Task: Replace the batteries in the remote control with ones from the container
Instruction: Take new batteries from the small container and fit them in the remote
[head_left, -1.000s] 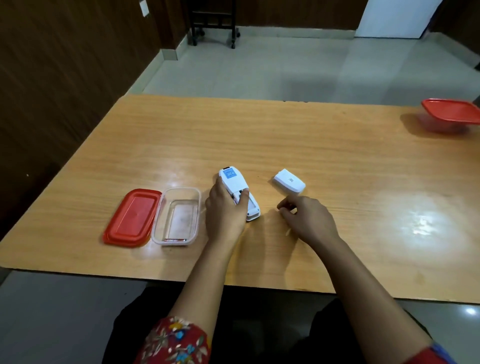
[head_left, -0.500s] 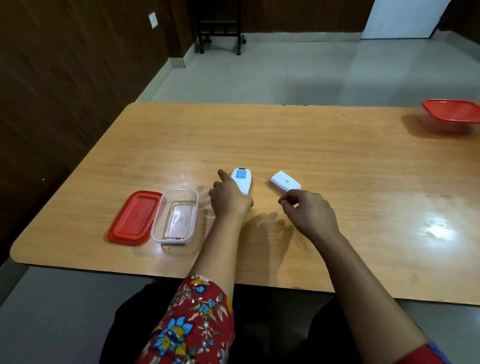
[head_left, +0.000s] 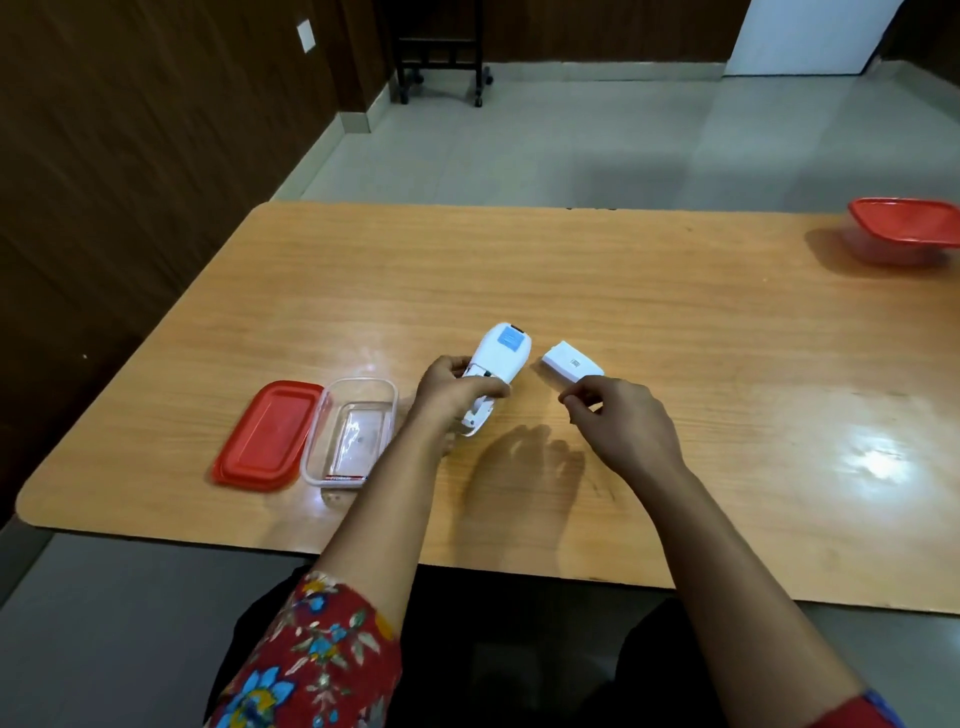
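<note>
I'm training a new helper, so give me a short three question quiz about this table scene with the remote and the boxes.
1. True or false: the battery cover is fitted on the remote.
2. Which hand grips the remote? A left hand B right hand
3. Fill in: the red lid lies beside the clear ____, on its left.

Key: 1 false, it lies apart on the table. 2 A. 3 box.

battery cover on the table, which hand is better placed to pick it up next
Right. The right hand hovers just beside the battery cover, while the left hand is occupied gripping the remote.
</note>
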